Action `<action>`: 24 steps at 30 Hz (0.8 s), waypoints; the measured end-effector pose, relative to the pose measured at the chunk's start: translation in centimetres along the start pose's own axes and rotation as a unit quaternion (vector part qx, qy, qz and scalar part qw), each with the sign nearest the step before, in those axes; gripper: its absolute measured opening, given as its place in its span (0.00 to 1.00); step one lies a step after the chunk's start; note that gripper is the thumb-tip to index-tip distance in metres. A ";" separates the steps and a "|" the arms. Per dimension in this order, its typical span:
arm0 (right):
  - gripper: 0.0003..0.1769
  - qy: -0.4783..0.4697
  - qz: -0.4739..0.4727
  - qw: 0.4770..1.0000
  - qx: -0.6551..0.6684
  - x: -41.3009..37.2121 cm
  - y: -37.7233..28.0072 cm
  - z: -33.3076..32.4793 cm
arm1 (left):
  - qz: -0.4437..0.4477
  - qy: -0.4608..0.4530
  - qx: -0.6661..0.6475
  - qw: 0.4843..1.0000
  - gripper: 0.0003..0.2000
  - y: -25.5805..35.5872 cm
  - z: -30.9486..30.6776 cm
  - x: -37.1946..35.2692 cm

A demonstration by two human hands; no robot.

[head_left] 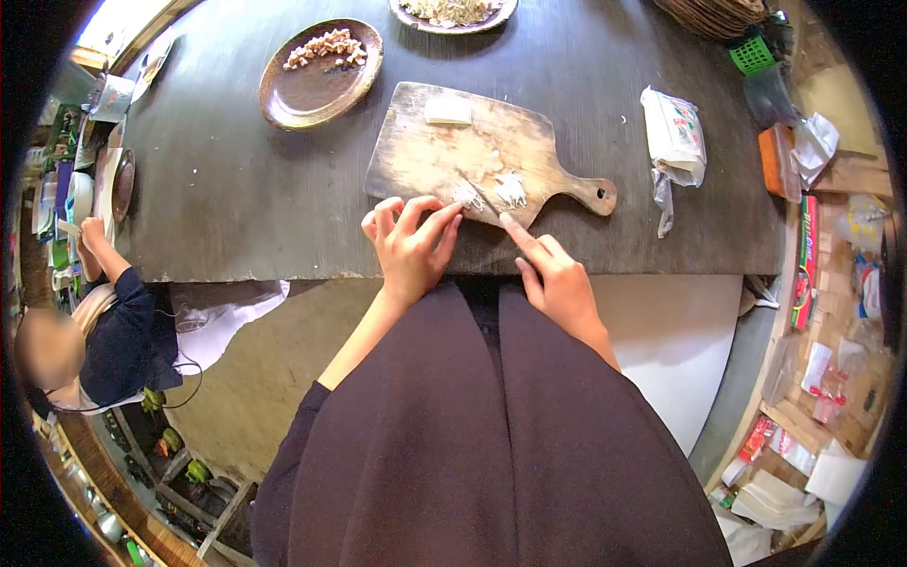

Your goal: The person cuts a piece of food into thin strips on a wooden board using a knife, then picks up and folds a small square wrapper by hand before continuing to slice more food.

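Observation:
A wooden cutting board [425, 151] with a handle lies near the table's front edge. My right hand [559, 283] grips a knife [485, 197], forefinger stretched along it, the blade slanting over the board. Beside the blade, my left hand [412, 244] has thumb and forefinger drawn together on a small white food piece [466, 196] at the board's near edge. To the right of the knife sits a little heap of thin white strips [510, 189]. A pale flat scrap [490, 164] rests just beyond. Farther back on the board is a white rectangular block [448, 111].
Beyond the board, a brown plate [286, 106] holds diced pieces, and another plate [465, 29] carries pale shreds. A white plastic packet [675, 137] lies at right. Another person [113, 321] sits at left. Shelves with packages [803, 255] line the right side.

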State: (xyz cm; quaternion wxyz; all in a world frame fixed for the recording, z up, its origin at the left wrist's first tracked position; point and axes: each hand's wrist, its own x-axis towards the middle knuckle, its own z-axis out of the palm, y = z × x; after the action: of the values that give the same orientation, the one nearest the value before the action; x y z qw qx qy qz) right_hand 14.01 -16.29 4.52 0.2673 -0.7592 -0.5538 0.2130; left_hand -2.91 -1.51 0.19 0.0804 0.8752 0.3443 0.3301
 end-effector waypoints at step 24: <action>0.35 -0.003 0.081 0.996 0.045 0.4 0.6 -2.6 | -0.041 0.031 -0.028 0.998 0.05 -1.0 -0.9 3.8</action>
State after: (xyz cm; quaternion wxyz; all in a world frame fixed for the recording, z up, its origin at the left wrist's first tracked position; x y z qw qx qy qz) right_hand 16.17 -16.45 6.14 0.2816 -0.7881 -0.4812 0.2607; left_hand -1.95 1.67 2.52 0.1074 0.8472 0.3728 0.3629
